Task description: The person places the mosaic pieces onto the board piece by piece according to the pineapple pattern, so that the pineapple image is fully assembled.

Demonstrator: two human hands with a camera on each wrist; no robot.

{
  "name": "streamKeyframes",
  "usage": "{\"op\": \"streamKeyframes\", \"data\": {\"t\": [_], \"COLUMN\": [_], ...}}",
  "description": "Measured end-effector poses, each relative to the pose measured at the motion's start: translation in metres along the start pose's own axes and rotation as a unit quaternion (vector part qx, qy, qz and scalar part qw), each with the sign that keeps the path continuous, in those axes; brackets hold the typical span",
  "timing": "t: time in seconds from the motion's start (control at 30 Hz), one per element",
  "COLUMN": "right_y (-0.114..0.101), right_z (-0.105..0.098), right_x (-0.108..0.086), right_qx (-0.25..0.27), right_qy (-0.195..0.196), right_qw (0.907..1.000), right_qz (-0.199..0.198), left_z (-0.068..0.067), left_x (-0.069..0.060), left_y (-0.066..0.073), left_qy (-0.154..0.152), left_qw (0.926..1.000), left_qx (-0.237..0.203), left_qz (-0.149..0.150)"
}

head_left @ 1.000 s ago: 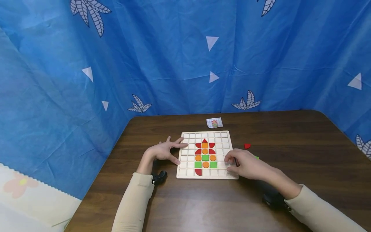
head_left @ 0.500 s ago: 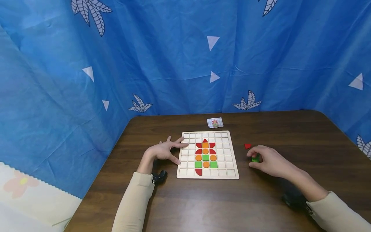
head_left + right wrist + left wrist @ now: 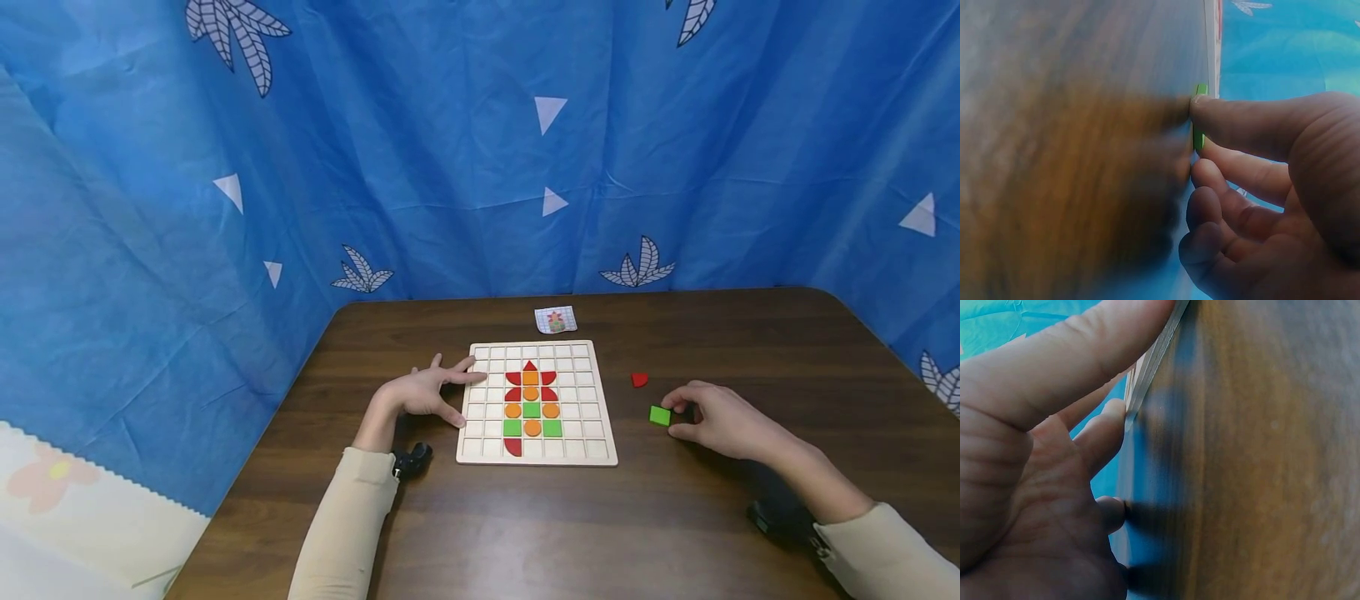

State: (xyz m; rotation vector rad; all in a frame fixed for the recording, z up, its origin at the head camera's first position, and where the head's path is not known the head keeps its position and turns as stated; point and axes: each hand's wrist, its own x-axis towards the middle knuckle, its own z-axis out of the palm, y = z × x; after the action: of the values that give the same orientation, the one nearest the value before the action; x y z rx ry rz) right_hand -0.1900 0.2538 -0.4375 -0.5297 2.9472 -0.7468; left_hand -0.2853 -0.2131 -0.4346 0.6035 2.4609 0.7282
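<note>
A pale square board (image 3: 579, 417) with a grid of cells lies on the table, bearing a pattern of red, orange and green tiles down its middle. My left hand (image 3: 427, 390) has its fingers spread along the board's left edge; in the left wrist view its thumb (image 3: 1079, 356) lies by the rim. Right of the board, my right hand (image 3: 720, 419) pinches a green square tile (image 3: 659, 416) low at the table, with thumb and index finger at its right side. In the right wrist view the thumb partly hides the green tile (image 3: 1200, 134); the other fingers are curled.
A red tile (image 3: 639, 380) lies between the board and the right hand, farther back. Behind the board is a small pattern card (image 3: 556, 320). A blue curtain (image 3: 465, 167) hangs past the far edge of the brown table (image 3: 525, 533).
My right hand has moved right from the board's right edge to the green tile and now pinches it. The left hand and the board have stayed in place.
</note>
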Motion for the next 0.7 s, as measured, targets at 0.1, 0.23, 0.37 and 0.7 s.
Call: {"op": "streamKeyframes", "data": {"t": [0.1, 0.23, 0.37, 0.7], "right_y": [0.0, -0.003, -0.006, -0.014], "right_z": [0.0, 0.001, 0.002, 0.006], "right_x": [0.001, 0.002, 0.004, 0.011], "right_qx": [-0.008, -0.014, -0.018, -0.015], "right_qy": [-0.001, 0.002, 0.001, -0.011], "right_qw": [1.0, 0.9999, 0.9997, 0.9997], "right_qz": [0.0, -0.006, -0.015, -0.013], "left_z": [0.001, 0.001, 0.0, 0.0], "left_x": [0.0, 0.0, 0.0, 0.0], "left_y": [0.0, 0.0, 0.0, -0.001], "left_qy": [0.001, 0.001, 0.0, 0.0], "left_qw": [1.0, 1.0, 1.0, 1.0], "left_qx": [0.001, 0.0, -0.003, -0.001], "left_qz": [0.0, 0.0, -0.001, 0.0]}}
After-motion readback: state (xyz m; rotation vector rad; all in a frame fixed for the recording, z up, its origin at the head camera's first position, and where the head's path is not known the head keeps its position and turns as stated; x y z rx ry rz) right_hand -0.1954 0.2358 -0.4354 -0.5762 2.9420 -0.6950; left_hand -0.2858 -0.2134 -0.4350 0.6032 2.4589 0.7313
